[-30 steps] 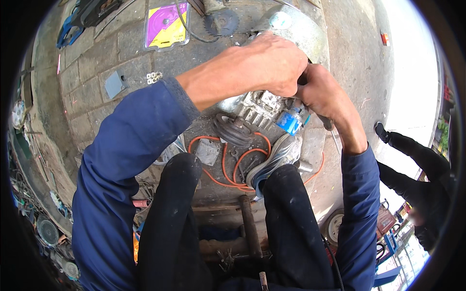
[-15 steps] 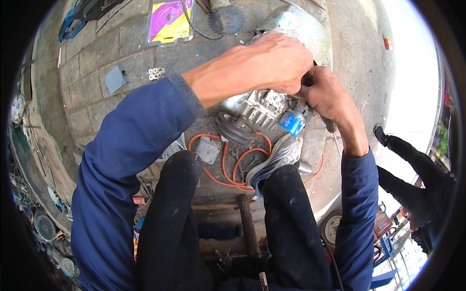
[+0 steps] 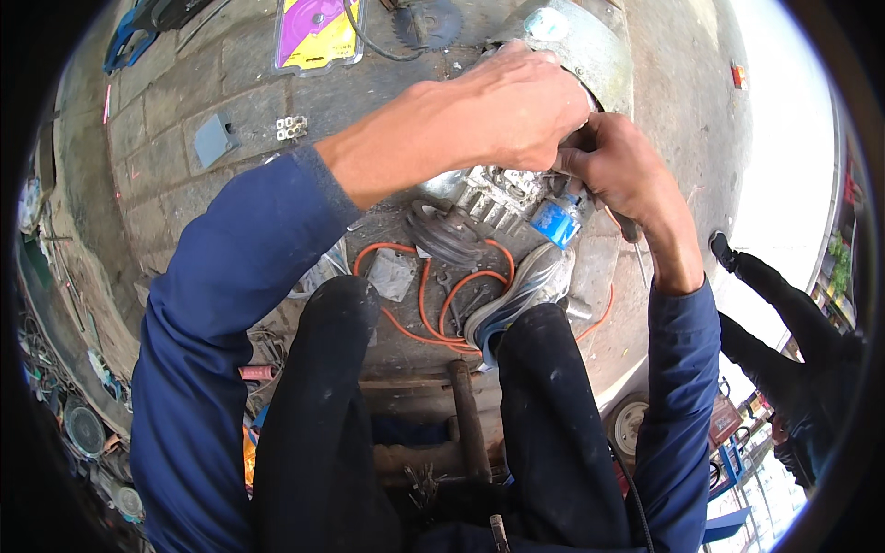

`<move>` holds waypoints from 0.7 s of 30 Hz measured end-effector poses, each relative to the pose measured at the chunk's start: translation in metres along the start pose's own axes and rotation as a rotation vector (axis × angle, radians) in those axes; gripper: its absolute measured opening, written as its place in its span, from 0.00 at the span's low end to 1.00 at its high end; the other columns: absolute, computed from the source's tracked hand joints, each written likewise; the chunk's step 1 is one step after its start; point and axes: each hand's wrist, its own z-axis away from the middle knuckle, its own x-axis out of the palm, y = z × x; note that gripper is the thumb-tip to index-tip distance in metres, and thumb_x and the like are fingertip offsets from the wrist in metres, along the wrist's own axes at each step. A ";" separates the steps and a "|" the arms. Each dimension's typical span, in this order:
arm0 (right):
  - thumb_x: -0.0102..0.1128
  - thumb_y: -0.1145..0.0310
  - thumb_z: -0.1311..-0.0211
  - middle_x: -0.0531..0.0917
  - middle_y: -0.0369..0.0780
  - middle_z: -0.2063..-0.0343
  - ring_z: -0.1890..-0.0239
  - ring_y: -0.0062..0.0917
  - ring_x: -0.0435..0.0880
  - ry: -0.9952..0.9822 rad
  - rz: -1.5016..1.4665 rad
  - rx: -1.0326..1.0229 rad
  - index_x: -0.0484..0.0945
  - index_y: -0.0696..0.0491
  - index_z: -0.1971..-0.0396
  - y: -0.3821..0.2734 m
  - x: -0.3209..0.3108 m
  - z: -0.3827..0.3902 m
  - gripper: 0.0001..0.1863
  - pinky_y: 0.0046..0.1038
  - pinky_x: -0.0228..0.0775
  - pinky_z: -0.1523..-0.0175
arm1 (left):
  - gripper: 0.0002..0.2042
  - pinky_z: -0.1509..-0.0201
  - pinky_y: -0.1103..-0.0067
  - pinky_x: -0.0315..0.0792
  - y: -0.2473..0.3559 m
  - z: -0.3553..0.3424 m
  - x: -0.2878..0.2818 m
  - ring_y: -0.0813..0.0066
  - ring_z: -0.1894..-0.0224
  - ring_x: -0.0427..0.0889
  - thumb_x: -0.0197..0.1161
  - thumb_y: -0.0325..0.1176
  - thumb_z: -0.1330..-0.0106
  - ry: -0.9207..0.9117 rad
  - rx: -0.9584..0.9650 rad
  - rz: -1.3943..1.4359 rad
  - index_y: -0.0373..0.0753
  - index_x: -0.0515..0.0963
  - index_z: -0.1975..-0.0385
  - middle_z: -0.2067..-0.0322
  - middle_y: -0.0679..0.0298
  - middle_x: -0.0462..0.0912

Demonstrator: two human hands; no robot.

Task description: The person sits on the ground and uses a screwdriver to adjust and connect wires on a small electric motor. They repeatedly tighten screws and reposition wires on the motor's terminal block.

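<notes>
My left hand (image 3: pixel 530 106) is closed, reaching across to the edge of a silvery domed housing (image 3: pixel 590 60). Beside it, my right hand (image 3: pixel 627 170) is closed too, its thumb and fingers bent toward the left hand. What they pinch between them is hidden. Below the hands lies a dirty finned metal machine part (image 3: pixel 498 198) with a blue-labelled cylinder (image 3: pixel 556 221) at its side. A dark handle with a thin metal shaft, apparently a screwdriver (image 3: pixel 630 230), shows under my right wrist; I cannot tell whether the hand holds it.
Nearer me are a grooved pulley (image 3: pixel 444 235), an orange cord (image 3: pixel 419 304), wrenches (image 3: pixel 452 300) and my shoe (image 3: pixel 530 286). Farther off lie a saw blade (image 3: pixel 427 25), a purple-and-yellow package (image 3: pixel 318 32), a grey plate (image 3: pixel 215 140) and a terminal block (image 3: pixel 291 127). Another person (image 3: pixel 784 341) is at right.
Both hands stay close together at the housing, with only small shifts of wrist and fingers. My left forearm has moved slightly left, and the whole view has shifted a little.
</notes>
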 end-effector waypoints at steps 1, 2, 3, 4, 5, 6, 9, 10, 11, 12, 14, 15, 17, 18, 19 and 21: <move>0.73 0.68 0.33 0.86 0.39 0.77 0.78 0.22 0.82 0.004 0.020 0.001 0.87 0.63 0.59 0.002 -0.001 0.000 0.13 0.30 0.73 0.71 | 0.12 0.35 0.57 0.74 -0.001 0.008 0.009 0.48 0.44 0.84 0.72 0.30 0.45 0.118 0.055 -0.016 0.32 0.88 0.62 0.58 0.48 0.87; 0.73 0.68 0.34 0.86 0.39 0.77 0.77 0.22 0.82 0.006 0.017 -0.012 0.87 0.63 0.59 0.003 -0.001 -0.001 0.13 0.31 0.74 0.71 | 0.14 0.30 0.56 0.71 -0.001 0.016 0.014 0.50 0.40 0.82 0.73 0.31 0.45 0.233 0.104 -0.035 0.33 0.88 0.59 0.55 0.51 0.87; 0.74 0.68 0.34 0.86 0.39 0.77 0.77 0.22 0.82 0.008 0.013 -0.024 0.88 0.63 0.58 0.003 0.001 -0.002 0.13 0.31 0.74 0.70 | 0.18 0.24 0.54 0.63 -0.001 0.023 0.017 0.55 0.34 0.77 0.77 0.33 0.45 0.205 0.082 -0.080 0.36 0.87 0.54 0.50 0.59 0.84; 0.74 0.68 0.35 0.86 0.39 0.77 0.76 0.22 0.82 0.012 0.014 -0.030 0.88 0.63 0.58 0.003 0.001 -0.002 0.13 0.32 0.74 0.69 | 0.19 0.25 0.54 0.64 0.000 0.026 0.019 0.55 0.35 0.77 0.77 0.33 0.46 0.255 0.101 -0.089 0.37 0.87 0.54 0.51 0.59 0.84; 0.75 0.70 0.36 0.86 0.39 0.76 0.75 0.23 0.83 0.027 0.044 -0.032 0.89 0.63 0.56 0.004 0.001 -0.004 0.14 0.33 0.75 0.68 | 0.19 0.25 0.54 0.64 0.002 0.029 0.021 0.55 0.36 0.78 0.78 0.33 0.46 0.304 0.121 -0.098 0.37 0.86 0.54 0.51 0.60 0.84; 0.75 0.68 0.38 0.87 0.44 0.74 0.71 0.31 0.86 0.031 0.035 -0.023 0.89 0.62 0.58 0.005 0.001 -0.003 0.14 0.36 0.77 0.63 | 0.19 0.25 0.54 0.65 0.002 0.029 0.024 0.55 0.36 0.78 0.79 0.32 0.47 0.354 0.141 -0.105 0.37 0.86 0.54 0.51 0.60 0.84; 0.75 0.65 0.43 0.90 0.54 0.69 0.63 0.47 0.92 0.050 0.040 -0.031 0.89 0.62 0.62 0.009 0.003 -0.004 0.15 0.43 0.81 0.55 | 0.19 0.24 0.54 0.64 0.000 0.030 0.029 0.56 0.37 0.78 0.80 0.34 0.47 0.348 0.132 -0.063 0.38 0.86 0.54 0.51 0.61 0.84; 0.75 0.65 0.43 0.90 0.54 0.69 0.63 0.47 0.92 0.039 0.020 -0.033 0.89 0.62 0.63 0.009 0.003 -0.005 0.15 0.43 0.81 0.54 | 0.19 0.24 0.54 0.65 0.000 0.030 0.027 0.56 0.37 0.78 0.80 0.34 0.46 0.331 0.128 -0.058 0.39 0.87 0.54 0.51 0.61 0.84; 0.75 0.65 0.43 0.90 0.54 0.69 0.63 0.48 0.92 0.028 0.000 -0.034 0.89 0.62 0.63 0.008 0.002 -0.005 0.15 0.43 0.81 0.54 | 0.19 0.24 0.55 0.65 0.000 0.028 0.025 0.58 0.37 0.79 0.81 0.36 0.47 0.295 0.102 -0.102 0.40 0.88 0.55 0.51 0.63 0.85; 0.75 0.65 0.43 0.90 0.55 0.68 0.62 0.48 0.92 0.017 -0.019 -0.035 0.89 0.62 0.63 0.008 0.001 -0.005 0.15 0.43 0.81 0.54 | 0.19 0.24 0.55 0.65 0.000 0.026 0.023 0.58 0.37 0.79 0.82 0.36 0.47 0.272 0.095 -0.111 0.40 0.89 0.55 0.52 0.64 0.86; 0.75 0.65 0.43 0.90 0.56 0.67 0.61 0.49 0.92 0.046 0.002 -0.073 0.89 0.62 0.63 0.012 0.003 -0.006 0.15 0.44 0.81 0.54 | 0.20 0.25 0.56 0.66 0.000 0.022 0.020 0.59 0.37 0.80 0.82 0.37 0.48 0.229 0.089 -0.120 0.40 0.90 0.55 0.52 0.65 0.87; 0.76 0.65 0.43 0.90 0.56 0.67 0.61 0.49 0.92 0.060 0.014 -0.092 0.89 0.62 0.64 0.013 0.003 -0.006 0.15 0.44 0.81 0.54 | 0.20 0.25 0.57 0.66 -0.001 0.020 0.019 0.59 0.37 0.80 0.82 0.37 0.48 0.211 0.082 -0.099 0.40 0.90 0.55 0.53 0.64 0.88; 0.75 0.65 0.43 0.90 0.57 0.66 0.60 0.50 0.92 0.074 0.024 -0.103 0.88 0.62 0.63 0.012 0.002 -0.004 0.15 0.44 0.82 0.53 | 0.21 0.26 0.57 0.67 -0.003 0.016 0.017 0.58 0.38 0.80 0.83 0.37 0.48 0.173 0.064 -0.058 0.40 0.91 0.54 0.53 0.64 0.89; 0.75 0.65 0.43 0.90 0.58 0.65 0.59 0.51 0.92 0.080 0.030 -0.109 0.88 0.62 0.63 0.012 0.002 -0.004 0.15 0.44 0.82 0.53 | 0.21 0.27 0.58 0.68 -0.003 0.014 0.016 0.58 0.38 0.81 0.83 0.37 0.48 0.165 0.058 -0.058 0.40 0.91 0.54 0.54 0.64 0.89; 0.75 0.65 0.43 0.90 0.58 0.65 0.59 0.51 0.92 0.080 0.023 -0.114 0.88 0.63 0.63 0.012 0.001 -0.003 0.15 0.44 0.82 0.53 | 0.21 0.27 0.58 0.68 -0.003 0.013 0.016 0.58 0.38 0.81 0.83 0.37 0.48 0.155 0.049 -0.059 0.41 0.91 0.54 0.54 0.64 0.89; 0.74 0.65 0.43 0.90 0.58 0.65 0.59 0.51 0.92 0.078 0.010 -0.125 0.88 0.63 0.63 0.012 0.002 -0.004 0.16 0.44 0.82 0.53 | 0.21 0.28 0.58 0.69 -0.002 0.012 0.014 0.58 0.38 0.81 0.83 0.37 0.48 0.122 0.024 -0.065 0.41 0.91 0.53 0.54 0.64 0.90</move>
